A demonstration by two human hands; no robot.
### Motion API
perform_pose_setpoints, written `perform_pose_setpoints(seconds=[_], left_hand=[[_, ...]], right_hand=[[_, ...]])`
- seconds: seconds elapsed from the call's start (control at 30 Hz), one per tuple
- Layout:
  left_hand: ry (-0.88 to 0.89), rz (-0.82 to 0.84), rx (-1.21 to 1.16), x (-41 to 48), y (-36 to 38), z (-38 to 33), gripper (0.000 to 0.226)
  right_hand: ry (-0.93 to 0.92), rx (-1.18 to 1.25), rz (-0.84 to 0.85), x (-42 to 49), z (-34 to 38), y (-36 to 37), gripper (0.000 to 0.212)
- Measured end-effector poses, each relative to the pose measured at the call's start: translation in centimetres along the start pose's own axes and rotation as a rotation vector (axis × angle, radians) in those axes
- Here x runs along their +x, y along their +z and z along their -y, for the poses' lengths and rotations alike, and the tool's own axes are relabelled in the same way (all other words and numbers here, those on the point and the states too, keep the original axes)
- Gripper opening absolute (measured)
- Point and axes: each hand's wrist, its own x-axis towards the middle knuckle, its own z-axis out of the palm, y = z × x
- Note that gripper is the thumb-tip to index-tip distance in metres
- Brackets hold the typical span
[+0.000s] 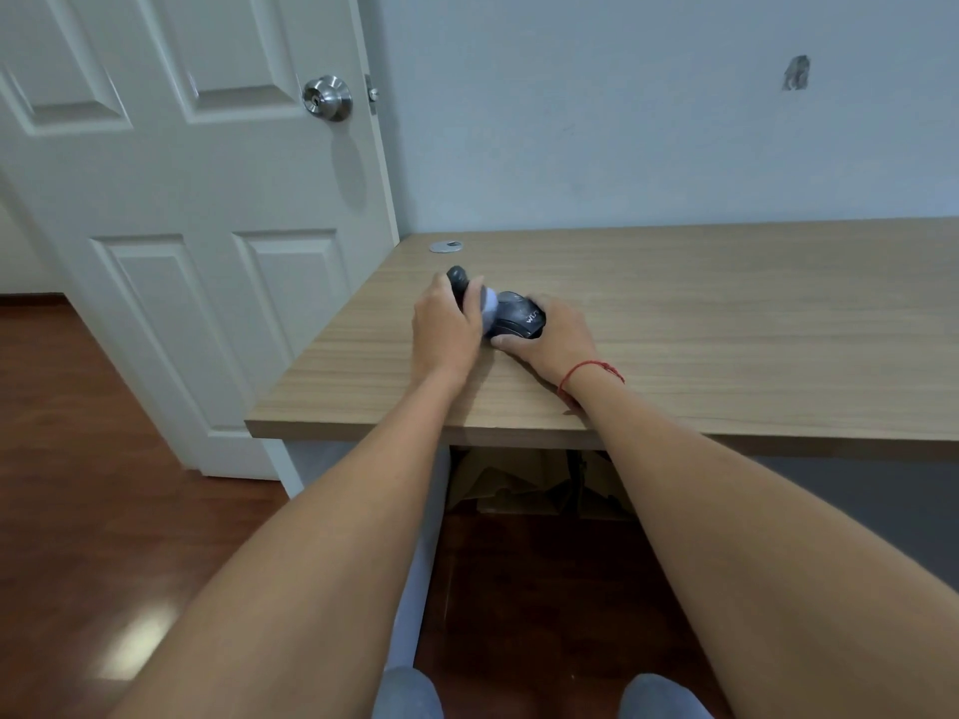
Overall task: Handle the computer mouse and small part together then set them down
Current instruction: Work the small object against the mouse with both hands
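A black computer mouse (519,316) with white lettering lies on the wooden desk (726,313) near its left end. My right hand (558,337) grips it from the right, thumb along its near side. My left hand (446,329) is closed around a small dark rounded part (457,280) that sticks out above my fingers. A pale bluish-white piece (490,303) shows between my left hand and the mouse; whether it belongs to the mouse or the part cannot be told. The two hands are close together, almost touching.
A round grey cable grommet (445,246) sits in the desk's far left corner. A white panelled door (207,199) with a metal knob (328,98) stands open left of the desk. Cardboard (524,485) lies under the desk. The desk's front edge runs under my forearms.
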Motion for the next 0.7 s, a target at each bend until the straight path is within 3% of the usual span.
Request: perform_pose_setpoints(seconds=[0.1,0.27,0.37,0.47,0.6,0.7], left_hand=[[-0.126,-0.03,0.119,0.4,0.0,0.8,0.034],[-0.015,-0.121,-0.032,0.2,-0.1,-0.3,0.037],[-0.017,-0.039,0.112,0.1,0.2,0.2,0.034],[-0.105,-0.084,0.151,0.2,0.0,0.6,0.033],[0.069,-0.108,-0.056,-0.1,0.0,-0.8,0.032],[0.067,-0.062,-0.035,-0.3,0.0,-0.6,0.027]], right_hand=[[-0.013,-0.007,-0.004,-0.1,0.1,0.0,0.056],[-0.042,-0.046,-0.013,-0.1,0.3,-0.1,0.053],[-0.039,-0.045,-0.012,-0.2,0.3,-0.1,0.05],[-0.055,-0.034,-0.02,-0.3,0.2,0.0,0.053],[-0.101,-0.039,-0.027,-0.2,0.6,0.0,0.062],[-0.096,0.016,-0.021,-0.3,0.5,-0.1,0.06]])
